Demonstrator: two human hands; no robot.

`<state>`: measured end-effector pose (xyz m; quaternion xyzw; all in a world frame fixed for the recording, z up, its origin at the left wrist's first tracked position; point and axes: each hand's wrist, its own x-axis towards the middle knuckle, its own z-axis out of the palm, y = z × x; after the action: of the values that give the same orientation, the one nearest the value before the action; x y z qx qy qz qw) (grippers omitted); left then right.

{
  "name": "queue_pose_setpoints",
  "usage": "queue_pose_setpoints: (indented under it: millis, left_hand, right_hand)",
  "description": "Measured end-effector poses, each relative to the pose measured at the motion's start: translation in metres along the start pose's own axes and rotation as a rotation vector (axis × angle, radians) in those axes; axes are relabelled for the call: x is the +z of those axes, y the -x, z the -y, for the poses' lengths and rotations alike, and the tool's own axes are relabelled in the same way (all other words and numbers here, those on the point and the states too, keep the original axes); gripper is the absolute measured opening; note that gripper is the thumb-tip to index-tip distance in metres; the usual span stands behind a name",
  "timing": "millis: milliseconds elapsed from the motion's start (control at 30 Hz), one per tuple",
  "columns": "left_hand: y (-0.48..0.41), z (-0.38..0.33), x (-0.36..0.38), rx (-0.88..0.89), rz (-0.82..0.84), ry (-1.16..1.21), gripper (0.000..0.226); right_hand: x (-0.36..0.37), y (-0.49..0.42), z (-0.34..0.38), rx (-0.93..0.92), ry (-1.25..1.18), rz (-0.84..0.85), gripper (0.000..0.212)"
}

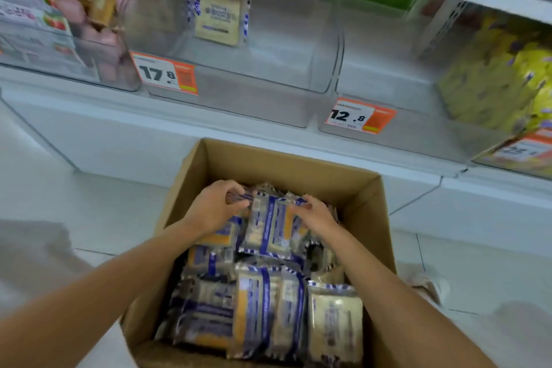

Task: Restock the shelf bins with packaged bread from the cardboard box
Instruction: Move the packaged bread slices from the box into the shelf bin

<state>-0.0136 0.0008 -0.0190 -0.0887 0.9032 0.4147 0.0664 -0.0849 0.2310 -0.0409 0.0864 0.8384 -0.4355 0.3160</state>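
Both hands in the cardboard box [268, 166]
My left hand [213, 207] and right hand [316, 213] curl their fingers round the top edges of bread packs [268, 224] inside it, below the shelf bin [239, 89].

Your left hand [215, 212] and right hand [316, 215] are bare, and both forearms are uncovered from the wrists back to the picture's edge, with no sleeve hem in view. Left of the cardboard box [286, 170] is blurred grey cloth [33, 251]. Just right of the box is a pale pinkish shoe [430, 285], and whether either is yours can't be told.
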Motion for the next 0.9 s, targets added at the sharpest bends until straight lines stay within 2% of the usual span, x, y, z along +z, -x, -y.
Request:
queue_pose_setpoints:
  millis: [33,67,100,200,233,367,467,533,567,633,700,767,800,833,900]
  left_hand:
    - [0.002,0.001,0.003,-0.011,0.018,-0.013,0.021]
    - [0.003,0.0,0.006,-0.013,0.042,-0.038,0.022]
    - [0.005,0.0,0.011,-0.011,0.07,-0.069,0.024]
    - [0.012,-0.004,0.026,0.062,0.168,-0.163,0.04]
    - [0.013,-0.004,0.031,0.094,0.203,-0.196,0.045]
    - [0.011,0.012,0.045,0.18,0.34,-0.377,0.067]
    - [0.012,0.024,0.048,0.267,0.38,-0.644,0.091]
    - [0.012,0.023,0.052,0.303,0.347,-0.748,0.086]
    - [0.011,0.02,0.054,0.316,0.321,-0.74,0.073]
    - [0.008,0.012,0.054,0.311,0.261,-0.58,0.036]
    - [0.005,-0.002,0.049,0.178,0.145,-0.264,0.016]
    - [0.0,-0.018,0.036,-0.019,0.0,0.153,0.014]
    - [-0.002,-0.025,0.029,-0.116,-0.016,0.372,0.017]
    - [-0.004,-0.03,0.023,-0.205,0.026,0.585,0.02]
    - [-0.004,-0.037,0.011,-0.338,0.184,0.876,0.026]
  right_hand:
    - [0.011,-0.006,0.001,0.029,-0.003,0.024,0.096]
    - [0.02,-0.011,-0.001,0.031,0.02,0.039,0.101]
    - [0.027,-0.011,0.001,0.017,0.059,0.034,0.093]
    - [0.033,-0.016,0.008,-0.073,0.201,0.03,0.043]
    - [0.033,-0.018,0.01,-0.073,0.197,0.063,0.038]
    - [0.034,-0.017,0.007,0.029,-0.123,0.148,0.058]
    - [0.029,-0.01,-0.003,0.014,-0.229,0.152,0.059]
    - [0.021,-0.004,-0.014,-0.023,-0.184,0.12,0.055]
    - [0.016,-0.001,-0.018,-0.038,-0.155,0.1,0.053]
    - [0.004,0.005,-0.024,-0.074,-0.137,0.051,0.05]
    - [-0.008,0.006,-0.027,-0.12,-0.166,0.004,0.049]
    - [-0.019,0.007,-0.025,-0.148,-0.26,-0.017,0.054]
    - [-0.022,0.008,-0.021,-0.149,-0.331,0.003,0.06]
    - [-0.024,0.008,-0.017,-0.142,-0.398,0.048,0.064]
    - [-0.024,0.01,-0.007,-0.154,-0.478,0.148,0.055]
